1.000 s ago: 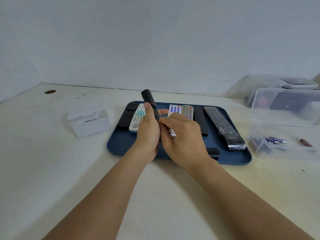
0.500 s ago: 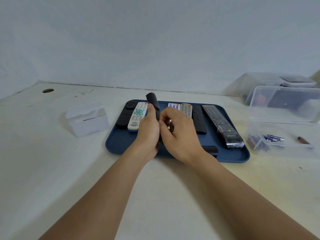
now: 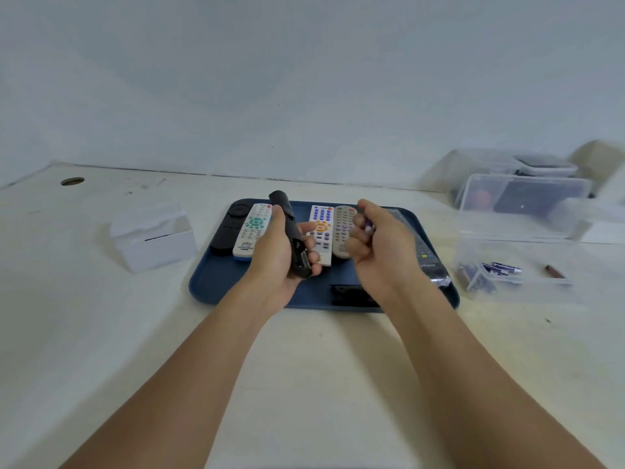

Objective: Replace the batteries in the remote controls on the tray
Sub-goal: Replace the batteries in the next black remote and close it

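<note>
A pale bench [image 3: 101, 333] runs to a bare wall, carrying a blue tray [image 3: 216, 282] of remote controls. The left hand [image 3: 277, 252] grips a black remote [image 3: 293, 238] above the tray, its battery bay open toward the camera. The right hand [image 3: 378, 242] pinches a purple-tipped battery [image 3: 368, 225] in curled fingers, apart from the remote. That small battery could slip, or go in reversed. At right, a clear open box [image 3: 507, 275] holds several batteries; the stacked lidded tubs [image 3: 521, 201] behind hold dark, unclear items.

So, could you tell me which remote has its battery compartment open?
The slim black remote gripped in the left hand; the others lie on the tray.
</note>
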A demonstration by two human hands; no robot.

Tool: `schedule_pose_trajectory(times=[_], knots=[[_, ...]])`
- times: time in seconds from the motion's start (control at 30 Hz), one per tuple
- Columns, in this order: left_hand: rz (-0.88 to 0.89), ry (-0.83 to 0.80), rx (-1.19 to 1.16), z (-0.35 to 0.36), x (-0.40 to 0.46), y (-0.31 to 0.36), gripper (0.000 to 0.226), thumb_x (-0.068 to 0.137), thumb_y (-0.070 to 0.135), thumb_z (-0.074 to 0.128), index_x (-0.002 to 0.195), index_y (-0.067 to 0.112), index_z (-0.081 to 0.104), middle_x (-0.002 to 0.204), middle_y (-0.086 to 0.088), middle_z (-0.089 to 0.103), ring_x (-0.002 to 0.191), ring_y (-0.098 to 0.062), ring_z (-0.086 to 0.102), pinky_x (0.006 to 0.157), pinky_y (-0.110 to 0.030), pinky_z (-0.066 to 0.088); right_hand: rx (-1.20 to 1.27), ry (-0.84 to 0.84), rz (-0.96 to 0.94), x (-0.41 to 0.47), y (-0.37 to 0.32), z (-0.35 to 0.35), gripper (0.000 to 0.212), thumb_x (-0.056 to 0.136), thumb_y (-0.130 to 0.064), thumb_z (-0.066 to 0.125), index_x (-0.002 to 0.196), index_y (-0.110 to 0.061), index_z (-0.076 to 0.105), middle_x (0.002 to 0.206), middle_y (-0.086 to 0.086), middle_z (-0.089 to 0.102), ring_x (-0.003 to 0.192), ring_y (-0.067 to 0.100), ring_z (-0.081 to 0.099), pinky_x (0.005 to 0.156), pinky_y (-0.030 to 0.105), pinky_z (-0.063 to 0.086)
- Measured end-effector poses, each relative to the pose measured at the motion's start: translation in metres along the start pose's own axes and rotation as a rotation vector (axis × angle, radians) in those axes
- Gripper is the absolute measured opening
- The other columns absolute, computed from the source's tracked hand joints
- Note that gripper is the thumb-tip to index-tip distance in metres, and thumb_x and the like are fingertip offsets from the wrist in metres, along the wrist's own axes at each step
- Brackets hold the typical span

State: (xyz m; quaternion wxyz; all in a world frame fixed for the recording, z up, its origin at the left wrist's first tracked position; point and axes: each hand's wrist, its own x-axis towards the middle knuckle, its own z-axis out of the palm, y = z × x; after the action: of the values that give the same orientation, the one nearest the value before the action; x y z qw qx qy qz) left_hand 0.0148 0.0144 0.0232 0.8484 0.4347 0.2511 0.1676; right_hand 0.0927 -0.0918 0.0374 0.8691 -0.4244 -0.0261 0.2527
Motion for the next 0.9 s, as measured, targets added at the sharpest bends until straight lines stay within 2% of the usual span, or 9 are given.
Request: schedule_pose_trajectory(times=[0.07, 0.13, 0.3, 0.43, 0.57, 0.67, 0.7, 0.77, 0.9], knots=[[-0.053, -0.115, 0.015, -0.001, 0.001, -0.001, 0.041, 0.103, 0.04, 0.045, 0.111, 0.004, 0.062, 0.066, -0.003, 0.049, 0.045, -0.012, 0.041, 0.037, -0.021, 0.035, 0.108, 0.007, 0.111, 0.002, -0.028, -0.017, 0.01, 0.101, -0.005, 0.05, 0.092, -0.005, 0.056, 0.066, 0.003, 0.041, 0.051, 0.009, 0.038, 0.036, 0.014, 0.031], [-0.081, -0.234, 0.061, 0.0, -0.002, -0.003, 0.036, 0.087, 0.021, 0.055, 0.117, 0.001, 0.058, 0.067, -0.003, 0.047, 0.046, -0.011, 0.035, 0.036, -0.019, 0.028, 0.009, -0.016, 0.106, 0.0, -0.059, -0.037, 0.008, 0.101, -0.004, 0.049, 0.096, -0.005, 0.056, 0.069, 0.004, 0.043, 0.05, 0.01, 0.044, 0.035, 0.013, 0.033], [-0.1, -0.342, 0.103, 0.006, -0.003, -0.018, 0.039, 0.094, 0.006, 0.04, 0.129, -0.001, 0.056, 0.069, -0.002, 0.044, 0.047, -0.01, 0.033, 0.036, -0.019, 0.027, -1.331, 0.044, -0.091, -0.002, -0.147, -0.1, 0.022, 0.097, 0.002, 0.046, 0.093, -0.008, 0.064, 0.073, 0.006, 0.053, 0.051, 0.012, 0.041, 0.041, 0.02, 0.032], [-0.053, -0.357, 0.138, 0.011, -0.003, -0.021, 0.041, 0.096, 0.009, 0.042, 0.135, 0.001, 0.054, 0.07, -0.004, 0.049, 0.047, -0.011, 0.036, 0.036, -0.021, 0.032, -1.844, 0.023, -0.055, 0.004, -0.177, -0.135, 0.021, 0.092, 0.003, 0.056, 0.097, -0.013, 0.069, 0.095, 0.01, 0.066, 0.07, 0.018, 0.055, 0.055, 0.021, 0.044], [-0.059, -0.364, 0.162, 0.006, -0.005, -0.024, 0.042, 0.099, 0.014, 0.043, 0.137, 0.001, 0.053, 0.07, -0.005, 0.05, 0.047, -0.012, 0.037, 0.036, -0.021, 0.032, -1.885, 0.041, -0.223, 0.003, -0.18, -0.149, 0.025, 0.092, 0.0, 0.061, 0.104, -0.019, 0.073, 0.118, 0.001, 0.069, 0.094, 0.015, 0.062, 0.076, 0.02, 0.045], [-0.044, -0.372, 0.187, 0.008, -0.01, -0.022, 0.037, 0.099, 0.017, 0.046, 0.131, 0.003, 0.057, 0.07, -0.004, 0.049, 0.046, -0.01, 0.036, 0.035, -0.02, 0.03, -1.885, 0.076, -0.402, -0.012, -0.177, -0.136, 0.011, 0.091, -0.012, 0.068, 0.096, -0.02, 0.074, 0.112, -0.002, 0.07, 0.099, 0.018, 0.065, 0.08, 0.024, 0.044], [-0.036, -0.368, 0.183, 0.009, -0.012, -0.02, 0.034, 0.1, 0.018, 0.047, 0.128, 0.003, 0.059, 0.069, -0.003, 0.048, 0.045, -0.01, 0.035, 0.035, -0.02, 0.029, -1.841, 0.037, -0.433, -0.02, -0.17, -0.125, 0.004, 0.089, -0.016, 0.072, 0.09, -0.019, 0.073, 0.102, -0.003, 0.072, 0.093, 0.017, 0.067, 0.074, 0.023, 0.045], [-0.013, -0.347, 0.165, 0.008, -0.015, -0.015, 0.029, 0.1, 0.018, 0.049, 0.123, 0.004, 0.06, 0.068, -0.002, 0.048, 0.044, -0.009, 0.033, 0.034, -0.019, 0.026, -1.725, -0.065, -0.512, -0.034, -0.145, -0.093, 0.015, 0.086, -0.023, 0.075, 0.074, -0.019, 0.066, 0.08, -0.004, 0.07, 0.075, 0.015, 0.066, 0.063, 0.022, 0.048], [0.173, -0.216, 0.148, -0.002, -0.022, 0.009, 0.01, 0.099, 0.01, 0.054, 0.107, 0.009, 0.06, 0.065, 0.0, 0.045, 0.041, -0.007, 0.03, 0.035, -0.019, 0.023, -1.486, -0.437, -0.434, -0.045, -0.069, -0.031, 0.016, 0.093, -0.017, 0.066, 0.078, -0.011, 0.067, 0.076, 0.007, 0.072, 0.073, 0.024, 0.067, 0.077, 0.042, 0.058]])
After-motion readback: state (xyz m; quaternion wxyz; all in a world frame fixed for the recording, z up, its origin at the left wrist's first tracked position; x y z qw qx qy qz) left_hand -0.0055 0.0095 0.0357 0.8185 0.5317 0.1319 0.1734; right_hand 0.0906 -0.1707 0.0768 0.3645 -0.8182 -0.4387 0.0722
